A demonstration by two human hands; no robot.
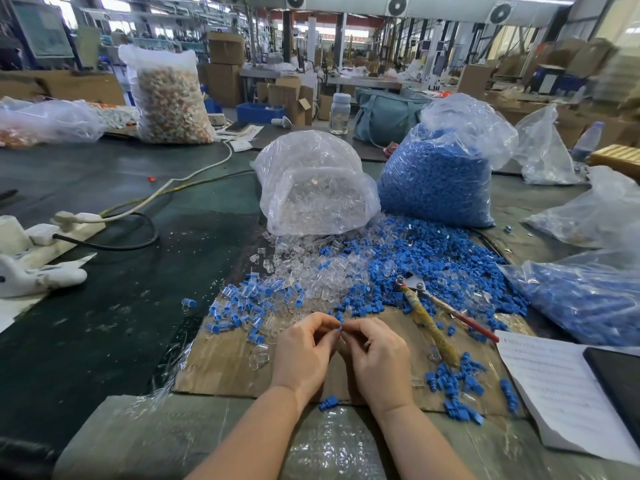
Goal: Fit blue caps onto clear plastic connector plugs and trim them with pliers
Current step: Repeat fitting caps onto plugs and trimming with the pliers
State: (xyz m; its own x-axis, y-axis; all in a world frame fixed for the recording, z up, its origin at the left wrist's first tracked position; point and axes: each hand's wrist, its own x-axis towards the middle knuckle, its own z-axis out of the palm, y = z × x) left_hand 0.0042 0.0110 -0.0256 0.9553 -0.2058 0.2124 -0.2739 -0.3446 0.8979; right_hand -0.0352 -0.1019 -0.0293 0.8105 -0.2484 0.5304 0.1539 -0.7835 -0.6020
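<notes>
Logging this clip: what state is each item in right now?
Left hand: pinching a blue cap.
Right hand: pinching the same piece.
Pliers: lying unheld on the cardboard.
Clear plug bag: open, spilling.
Blue cap bag: upright, top open.

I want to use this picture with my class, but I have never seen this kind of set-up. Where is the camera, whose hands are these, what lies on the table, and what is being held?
The single picture comes from a camera worn on a person's head, looking down at their own bare hands. The left hand and right hand together pinch a small blue cap over a cardboard sheet. Behind lie loose blue caps and clear plugs, spilled from two plastic bags. Pliers lie unused to the right.
</notes>
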